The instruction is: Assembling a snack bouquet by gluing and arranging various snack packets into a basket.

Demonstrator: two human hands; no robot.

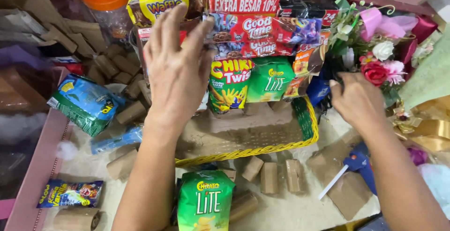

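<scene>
Left hand (176,74), fingers spread, presses against stacked snack packets (243,27) in the yellow basket (307,123); right hand (358,102) touches the flower bouquet (375,53), finger state indiscernible.

Open floor of the yellow basket (262,150) between both hands, stacked snack packets (243,57) walling its back, flowers (375,55) crowding right, cardboard rolls (269,177) scattered in front

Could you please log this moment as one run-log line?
left hand: open on stacked snack packets | right hand: beside flower bouquet | yellow basket: beneath packets
</scene>
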